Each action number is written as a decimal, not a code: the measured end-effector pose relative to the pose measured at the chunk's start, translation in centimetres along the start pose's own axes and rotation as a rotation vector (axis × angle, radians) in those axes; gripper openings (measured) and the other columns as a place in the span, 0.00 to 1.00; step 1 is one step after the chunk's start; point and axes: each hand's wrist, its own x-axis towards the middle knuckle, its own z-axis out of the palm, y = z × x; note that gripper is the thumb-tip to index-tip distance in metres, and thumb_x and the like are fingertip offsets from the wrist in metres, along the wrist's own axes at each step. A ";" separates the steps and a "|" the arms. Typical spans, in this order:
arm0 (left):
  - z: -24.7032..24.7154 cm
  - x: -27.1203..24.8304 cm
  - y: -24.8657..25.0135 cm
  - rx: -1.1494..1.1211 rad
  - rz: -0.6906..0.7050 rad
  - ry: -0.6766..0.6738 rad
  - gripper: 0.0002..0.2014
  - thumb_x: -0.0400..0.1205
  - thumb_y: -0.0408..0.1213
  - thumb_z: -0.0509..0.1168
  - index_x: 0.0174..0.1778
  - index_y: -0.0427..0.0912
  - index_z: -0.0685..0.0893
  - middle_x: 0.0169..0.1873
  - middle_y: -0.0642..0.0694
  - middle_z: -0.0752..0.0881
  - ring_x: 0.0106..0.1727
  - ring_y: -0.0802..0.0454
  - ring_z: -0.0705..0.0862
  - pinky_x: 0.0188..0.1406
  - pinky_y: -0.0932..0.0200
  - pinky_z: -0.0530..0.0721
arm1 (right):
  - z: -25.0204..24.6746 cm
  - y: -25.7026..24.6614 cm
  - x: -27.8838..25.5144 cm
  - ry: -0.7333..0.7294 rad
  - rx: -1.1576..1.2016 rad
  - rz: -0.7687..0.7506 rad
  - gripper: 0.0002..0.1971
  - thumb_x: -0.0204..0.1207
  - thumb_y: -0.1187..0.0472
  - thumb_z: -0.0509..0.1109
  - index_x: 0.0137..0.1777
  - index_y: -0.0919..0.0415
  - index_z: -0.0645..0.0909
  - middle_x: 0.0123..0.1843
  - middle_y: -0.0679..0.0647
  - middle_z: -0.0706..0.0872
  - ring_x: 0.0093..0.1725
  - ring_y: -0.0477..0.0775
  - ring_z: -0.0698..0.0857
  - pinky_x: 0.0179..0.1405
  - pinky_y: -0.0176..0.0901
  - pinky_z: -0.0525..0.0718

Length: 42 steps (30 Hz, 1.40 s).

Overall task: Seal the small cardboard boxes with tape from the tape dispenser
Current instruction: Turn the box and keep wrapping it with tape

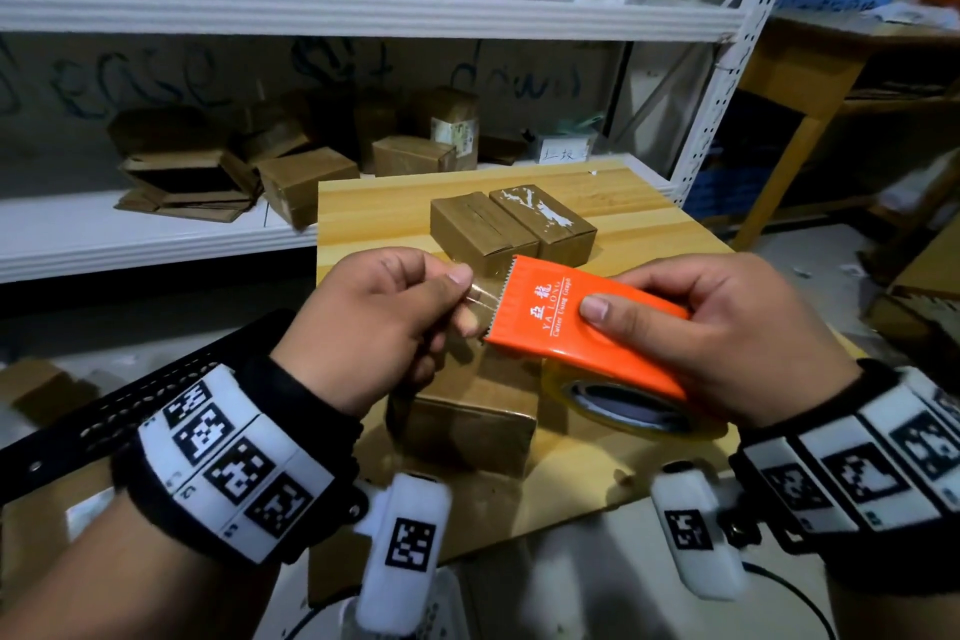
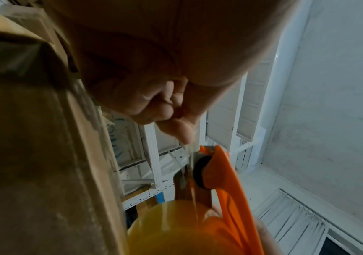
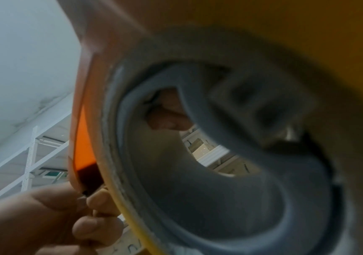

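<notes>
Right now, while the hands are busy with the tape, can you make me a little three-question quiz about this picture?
1. True or false: the right hand holds the orange tape dispenser.
2. What does the left hand pinch? A) a box flap B) the clear tape end C) scissors
3. How many small boxes sit side by side at the far end of the wooden table?

Key: 1 true; 2 B; 3 two.

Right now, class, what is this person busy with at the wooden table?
A person is getting tape ready to seal boxes. The right hand grips an orange tape dispenser, while the left hand pinches the clear tape end at its toothed edge. A cardboard box sits on the wooden table under the hands. Two more boxes lie side by side farther back.
</notes>
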 end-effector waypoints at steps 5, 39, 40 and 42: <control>0.3 -0.2 0.1 0.051 0.019 -0.004 0.12 0.83 0.41 0.71 0.40 0.35 0.88 0.32 0.30 0.88 0.26 0.46 0.79 0.20 0.63 0.73 | -0.3 -0.2 0.0 -0.005 -0.036 0.020 0.22 0.59 0.30 0.75 0.43 0.44 0.95 0.39 0.39 0.95 0.39 0.41 0.92 0.40 0.41 0.84; -6.7 3.9 -3.6 0.189 -0.238 0.163 0.09 0.81 0.39 0.75 0.42 0.35 0.90 0.32 0.43 0.86 0.33 0.48 0.78 0.31 0.55 0.76 | -1.5 1.7 1.4 -0.035 -0.069 0.343 0.28 0.51 0.27 0.76 0.43 0.47 0.95 0.37 0.49 0.95 0.40 0.56 0.95 0.49 0.58 0.92; -6.7 3.9 -3.9 0.198 -0.252 0.159 0.09 0.81 0.40 0.75 0.41 0.36 0.90 0.31 0.42 0.86 0.32 0.46 0.77 0.30 0.55 0.75 | -1.4 1.8 1.4 -0.043 -0.067 0.358 0.27 0.52 0.28 0.77 0.43 0.47 0.95 0.37 0.49 0.95 0.40 0.56 0.95 0.50 0.59 0.93; -6.6 3.9 -4.4 0.193 -0.285 0.147 0.10 0.81 0.41 0.75 0.39 0.38 0.90 0.28 0.42 0.86 0.29 0.46 0.76 0.29 0.56 0.74 | -1.3 2.0 1.5 -0.061 -0.059 0.381 0.24 0.56 0.31 0.78 0.43 0.48 0.95 0.37 0.49 0.96 0.38 0.55 0.95 0.49 0.58 0.93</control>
